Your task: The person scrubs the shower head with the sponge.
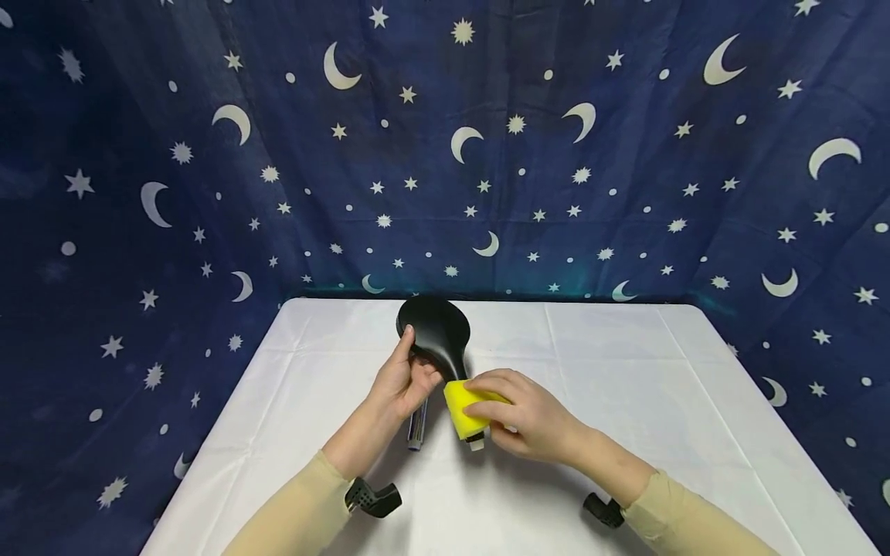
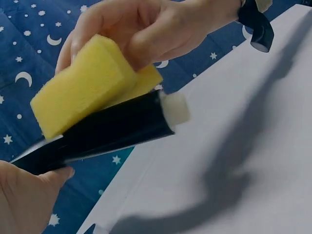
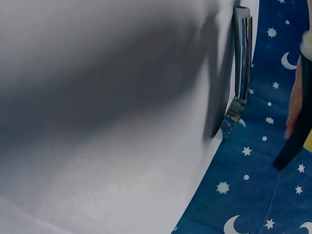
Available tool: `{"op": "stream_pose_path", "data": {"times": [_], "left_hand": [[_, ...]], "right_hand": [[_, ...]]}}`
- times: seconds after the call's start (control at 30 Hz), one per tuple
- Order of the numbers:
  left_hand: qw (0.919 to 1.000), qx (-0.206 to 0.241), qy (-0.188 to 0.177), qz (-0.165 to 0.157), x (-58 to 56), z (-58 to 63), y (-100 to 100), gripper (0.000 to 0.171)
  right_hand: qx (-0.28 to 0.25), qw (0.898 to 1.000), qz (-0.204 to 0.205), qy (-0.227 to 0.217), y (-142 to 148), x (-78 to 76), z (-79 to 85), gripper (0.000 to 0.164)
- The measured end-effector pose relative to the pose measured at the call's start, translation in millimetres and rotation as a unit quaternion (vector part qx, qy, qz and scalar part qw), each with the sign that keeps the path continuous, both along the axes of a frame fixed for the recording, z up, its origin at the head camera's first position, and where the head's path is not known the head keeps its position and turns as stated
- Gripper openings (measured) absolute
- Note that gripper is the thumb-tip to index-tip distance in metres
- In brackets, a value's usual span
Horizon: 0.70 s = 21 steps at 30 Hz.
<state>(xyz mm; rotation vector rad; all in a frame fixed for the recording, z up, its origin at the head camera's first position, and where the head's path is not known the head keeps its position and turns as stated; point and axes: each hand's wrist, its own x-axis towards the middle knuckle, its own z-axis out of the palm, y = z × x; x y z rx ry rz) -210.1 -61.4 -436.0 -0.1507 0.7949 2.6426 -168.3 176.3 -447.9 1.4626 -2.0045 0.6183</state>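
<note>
A black hand shower head (image 1: 438, 332) with a round head and a long handle is held above the table, its pale connector end (image 2: 176, 108) pointing toward me. My left hand (image 1: 403, 382) grips it where the head narrows, thumb along its side. Between the thumb and fingers of my right hand (image 1: 530, 411) is a yellow sponge (image 1: 462, 413), folded over the handle and touching it. The left wrist view shows the sponge (image 2: 85, 87) against the handle's upper side. In the right wrist view, only a sliver of the handle (image 3: 303, 105) appears at the right edge.
A shiny chrome handle-shaped piece (image 1: 416, 428) lies on the white-covered table (image 1: 591, 347), partly hidden behind my left hand. Dark blue cloth (image 1: 514, 177) with moons and stars hangs behind and beside the table. Black wrist devices (image 1: 375, 498) sit at both sleeves.
</note>
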Motion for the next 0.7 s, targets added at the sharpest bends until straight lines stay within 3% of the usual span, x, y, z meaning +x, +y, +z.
{"op": "stream_pose_path", "data": {"times": [0.13,0.3,0.37,0.47,0.6,0.7], "left_hand": [[0.9991,-0.040,-0.003,-0.013,1.7,-3.3,-1.6,0.054],[0.9953,-0.088,0.007,-0.041,4.8,-5.8,1.2,0.049],[0.9931,-0.111,0.010,-0.037,5.1,-5.4,2.8,0.044],[0.9920,-0.123,0.008,-0.024,2.6,-4.4,3.5,0.041],[0.9948,-0.101,-0.009,-0.004,-3.1,-2.6,0.9,0.046],[0.9951,-0.097,-0.017,0.013,-5.9,-2.3,-1.8,0.049]], "right_hand": [[-0.006,0.999,-0.038,-0.005,-1.5,-11.8,-0.4,0.038],[-0.035,0.988,-0.137,-0.069,-3.1,-26.2,-0.3,0.038],[-0.042,0.984,-0.146,-0.088,-2.5,-26.6,-1.5,0.038],[-0.031,0.990,-0.112,-0.085,-2.4,-19.4,-4.7,0.039],[-0.001,0.999,-0.011,-0.045,-5.3,0.9,-8.5,0.045],[0.027,0.999,0.036,-0.011,-6.7,13.5,-10.1,0.050]]}}
